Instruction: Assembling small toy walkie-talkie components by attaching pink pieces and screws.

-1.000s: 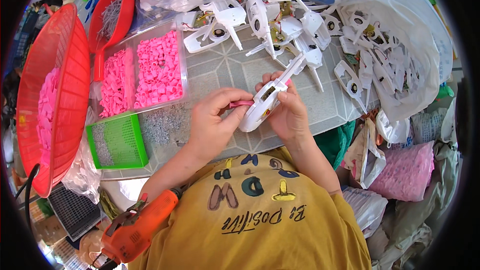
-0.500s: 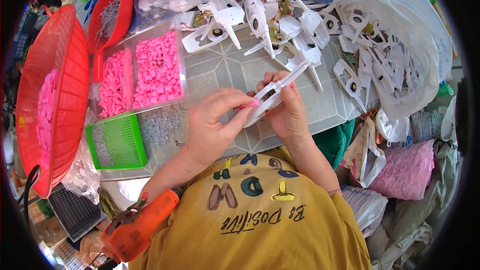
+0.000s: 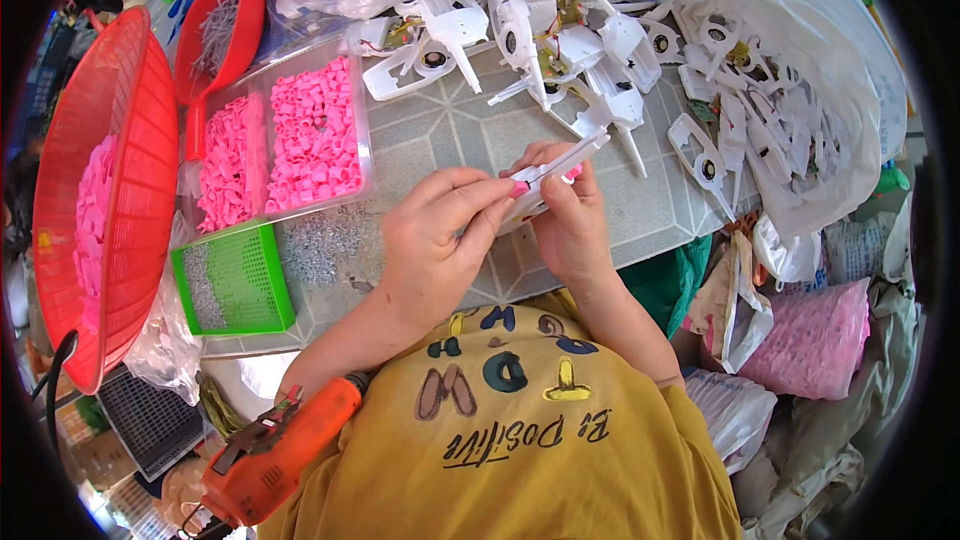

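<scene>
Pink piece (image 3: 521,188) farther up white casing (image 3: 562,162), at tip of left grip (image 3: 435,235)

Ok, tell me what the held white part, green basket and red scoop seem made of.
White part: probably plastic, smooth with a slight sheen; thin, clean edges suggest moulding.
Green basket: likely plastic, smooth-looking, with regular mesh and even colour.
Red scoop: seemingly plastic, smooth, one colour from bowl to handle.

The grey, pale-lined bench (image 3: 430,155) bears a clear plastic tray (image 3: 366,155), a green perforated plastic basket (image 3: 280,282) and loose silvery metal bits (image 3: 325,245) at left, white plastic shells (image 3: 625,38) far.
</scene>
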Motion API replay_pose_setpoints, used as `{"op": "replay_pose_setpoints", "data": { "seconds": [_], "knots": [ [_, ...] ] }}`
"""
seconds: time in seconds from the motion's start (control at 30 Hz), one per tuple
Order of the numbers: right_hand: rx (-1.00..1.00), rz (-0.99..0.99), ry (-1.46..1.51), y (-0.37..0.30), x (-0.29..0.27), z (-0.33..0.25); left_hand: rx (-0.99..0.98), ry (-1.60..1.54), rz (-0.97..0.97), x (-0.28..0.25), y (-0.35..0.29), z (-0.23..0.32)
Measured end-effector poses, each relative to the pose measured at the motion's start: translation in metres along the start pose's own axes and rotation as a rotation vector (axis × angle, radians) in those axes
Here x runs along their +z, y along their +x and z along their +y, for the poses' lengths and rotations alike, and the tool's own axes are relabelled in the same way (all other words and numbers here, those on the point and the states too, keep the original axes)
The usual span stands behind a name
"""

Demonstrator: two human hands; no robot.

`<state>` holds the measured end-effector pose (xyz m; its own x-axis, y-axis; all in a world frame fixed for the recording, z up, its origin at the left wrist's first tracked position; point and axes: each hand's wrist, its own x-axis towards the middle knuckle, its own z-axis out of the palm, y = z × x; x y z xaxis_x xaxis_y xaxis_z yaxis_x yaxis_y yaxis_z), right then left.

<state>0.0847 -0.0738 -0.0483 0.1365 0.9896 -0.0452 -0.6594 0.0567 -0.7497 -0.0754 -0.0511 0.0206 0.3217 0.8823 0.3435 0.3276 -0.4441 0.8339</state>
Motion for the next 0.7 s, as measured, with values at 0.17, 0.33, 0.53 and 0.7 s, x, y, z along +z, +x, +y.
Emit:
{"op": "replay_pose_setpoints", "data": {
  "seconds": [0.17,0.33,0.53,0.7],
  "knots": [
    [-0.130,-0.103,-0.091,0.0009,-0.0061,0.0036,0.055,0.073,0.021,0.0011,-0.0003,-0.0006],
    [-0.161,-0.110,-0.051,0.0001,-0.0051,0.0054,0.171,0.166,0.085,0.0054,-0.0030,-0.0044],
    [-0.180,-0.115,-0.089,-0.0021,-0.0030,0.0060,0.152,0.145,0.118,0.0074,-0.0075,-0.0089],
    [-0.159,-0.097,-0.042,-0.0027,0.0003,0.0040,0.199,0.186,0.132,0.0098,-0.0056,-0.0066]
  ]
}}
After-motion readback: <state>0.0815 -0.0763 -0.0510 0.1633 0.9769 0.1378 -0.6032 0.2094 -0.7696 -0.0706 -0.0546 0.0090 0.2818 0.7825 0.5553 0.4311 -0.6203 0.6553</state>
